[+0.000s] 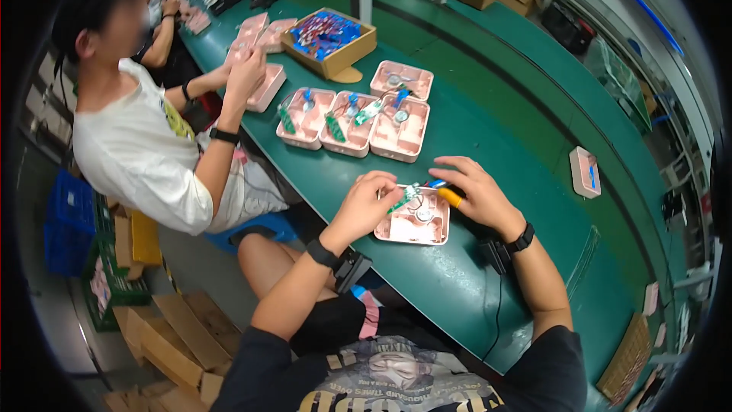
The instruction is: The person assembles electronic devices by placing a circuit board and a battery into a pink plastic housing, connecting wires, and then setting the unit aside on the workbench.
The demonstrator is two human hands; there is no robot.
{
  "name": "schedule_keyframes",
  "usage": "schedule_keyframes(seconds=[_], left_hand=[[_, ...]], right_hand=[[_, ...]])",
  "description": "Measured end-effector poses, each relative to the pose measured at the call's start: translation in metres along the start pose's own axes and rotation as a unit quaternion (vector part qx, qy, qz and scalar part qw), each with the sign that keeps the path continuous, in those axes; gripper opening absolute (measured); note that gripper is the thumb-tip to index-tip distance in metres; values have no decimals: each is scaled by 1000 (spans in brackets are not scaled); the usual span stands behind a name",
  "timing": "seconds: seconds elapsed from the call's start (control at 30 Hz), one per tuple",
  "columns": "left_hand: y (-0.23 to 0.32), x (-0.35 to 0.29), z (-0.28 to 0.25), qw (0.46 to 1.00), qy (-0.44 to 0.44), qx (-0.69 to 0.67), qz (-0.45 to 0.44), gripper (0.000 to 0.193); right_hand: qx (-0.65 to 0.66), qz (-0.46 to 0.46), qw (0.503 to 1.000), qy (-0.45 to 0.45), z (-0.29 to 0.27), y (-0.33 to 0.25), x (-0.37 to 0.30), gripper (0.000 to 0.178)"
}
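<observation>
A pink plastic housing with moulded compartments lies on the green table in front of me, a round metal-coloured part and thin wires inside it. My left hand pinches a small green circuit board over the housing's far left side. My right hand is at the far right corner of the same housing, fingers bent around a small blue part beside the board. Something yellow shows at the right thumb; whether it is a finger cover or a tool handle is unclear.
Beyond my hands stand several pink housings with boards and wires. A cardboard box holds blue parts with wires. To the left, a co-worker handles another pink housing. One more housing lies at the right. A black cable hangs near my right forearm.
</observation>
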State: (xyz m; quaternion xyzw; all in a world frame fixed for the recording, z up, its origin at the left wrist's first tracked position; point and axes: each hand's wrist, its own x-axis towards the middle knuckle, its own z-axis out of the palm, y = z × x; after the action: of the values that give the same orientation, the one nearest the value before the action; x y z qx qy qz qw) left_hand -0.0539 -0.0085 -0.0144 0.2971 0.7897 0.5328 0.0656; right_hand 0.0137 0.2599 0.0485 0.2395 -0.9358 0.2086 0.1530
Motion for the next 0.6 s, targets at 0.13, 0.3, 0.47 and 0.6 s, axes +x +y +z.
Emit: schedule_keyframes(seconds=[0.13,0.3,0.47,0.6], left_hand=[[11,17,-5,988,-79,-107,-72,21],[9,7,-7,990,-53,-98,-83,25],[33,-44,10,994,97,32,-36,55],[39,-60,18,986,113,117,-24,68]], right_hand=[[62,-85,994,-33,0,-16,12,36],[38,-121,990,-54,7,-7,18,33],[34,-123,992,2,18,-5,11,31],[35,-81,996,26,13,-9,9,29]])
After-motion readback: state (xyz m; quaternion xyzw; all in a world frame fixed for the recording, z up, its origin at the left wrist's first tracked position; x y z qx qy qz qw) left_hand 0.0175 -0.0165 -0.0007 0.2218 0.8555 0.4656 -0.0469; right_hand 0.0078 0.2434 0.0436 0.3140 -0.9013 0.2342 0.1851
